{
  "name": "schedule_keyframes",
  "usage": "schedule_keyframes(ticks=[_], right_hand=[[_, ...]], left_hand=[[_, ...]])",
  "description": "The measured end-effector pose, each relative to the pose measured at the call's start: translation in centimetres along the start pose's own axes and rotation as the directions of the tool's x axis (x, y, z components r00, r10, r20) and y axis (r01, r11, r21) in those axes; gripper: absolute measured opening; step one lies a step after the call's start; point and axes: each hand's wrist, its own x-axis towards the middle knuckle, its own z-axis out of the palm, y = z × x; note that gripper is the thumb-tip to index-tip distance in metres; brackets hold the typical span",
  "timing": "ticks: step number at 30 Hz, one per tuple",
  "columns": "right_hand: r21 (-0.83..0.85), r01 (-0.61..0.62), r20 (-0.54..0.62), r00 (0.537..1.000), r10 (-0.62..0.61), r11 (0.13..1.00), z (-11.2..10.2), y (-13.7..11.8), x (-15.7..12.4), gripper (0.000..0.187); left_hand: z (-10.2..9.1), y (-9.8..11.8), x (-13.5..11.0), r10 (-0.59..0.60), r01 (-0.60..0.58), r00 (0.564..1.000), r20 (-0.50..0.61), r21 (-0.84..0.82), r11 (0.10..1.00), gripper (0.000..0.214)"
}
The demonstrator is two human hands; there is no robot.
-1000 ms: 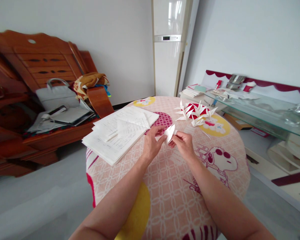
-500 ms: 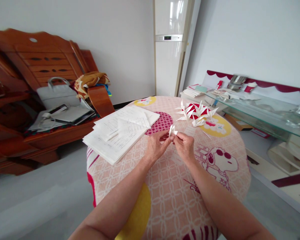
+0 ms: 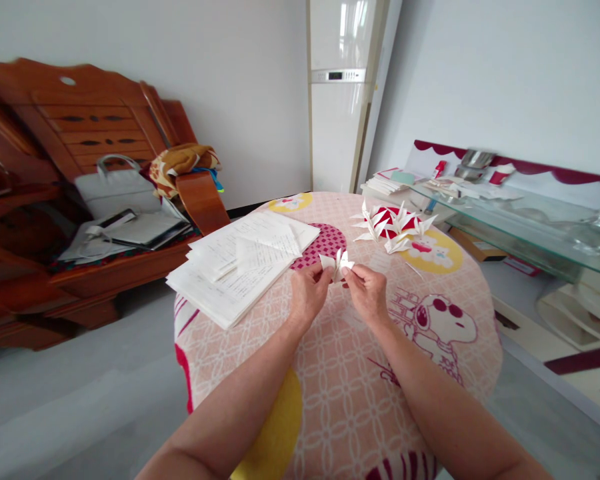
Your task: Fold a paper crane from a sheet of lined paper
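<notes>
The left hand [image 3: 307,293] and the right hand [image 3: 367,291] both pinch a small folded paper shape [image 3: 334,263] with closed fingers, just above the worktop [image 3: 340,373]. More folded paper shapes [image 3: 394,227] lie farther back, and a stack of papers [image 3: 240,263] sits to the left. The paper looks thin. A hard pull from both sides could tear it or spoil the folds.

A single head-worn view is given — the round table [image 3: 330,400] is looked down upon from close above, forward toward the white corner walls.
</notes>
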Motion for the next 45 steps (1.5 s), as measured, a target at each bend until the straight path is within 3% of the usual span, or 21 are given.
schedule_keyframes(ticks=[9, 17, 24, 31, 38, 42, 45], right_hand=[[0.060, -0.054, -0.019, 0.998, 0.055, 0.997, -0.2, -0.5, 0.1, 0.041], [0.230, -0.147, 0.019, 0.989, 0.146, 0.962, -0.1, -0.8, 0.1, 0.035], [0.355, -0.182, 0.034, 0.983, 0.182, 0.917, 0.0, -1.0, 0.1, 0.037], [0.217, -0.126, 0.039, 0.992, 0.120, 0.968, 0.1, -0.2, -0.1, 0.032], [-0.031, -0.016, -0.008, 1.000, 0.015, 0.999, -0.1, -0.9, -0.3, 0.026], [-0.003, -0.035, -0.027, 0.999, 0.035, 0.999, -0.3, -1.5, -0.3, 0.031], [0.050, -0.090, -0.067, 0.993, 0.093, 0.995, -0.3, -1.4, -0.3, 0.037]], left_hand=[[0.4, -0.3, 0.0, -0.033, 0.030, 0.999, -0.017, -0.167, 0.985, 0.022], [0.0, 1.4, -0.2, 0.138, -0.137, 0.989, -0.045, 0.010, 0.990, 0.028], [0.0, 1.2, -0.1, 0.123, -0.122, 0.992, -0.040, 0.040, 0.992, 0.024], [0.1, 1.4, -0.3, 0.146, -0.144, 0.989, -0.018, 0.084, 0.986, 0.028], [0.2, 1.6, -0.8, 0.343, -0.356, 0.934, 0.099, 0.206, 0.912, 0.026], [0.1, 1.9, -0.9, 0.360, -0.376, 0.925, 0.119, 0.168, 0.911, 0.024], [0.1, 1.9, -0.9, 0.292, -0.302, 0.953, 0.084, 0.141, 0.943, 0.027]])
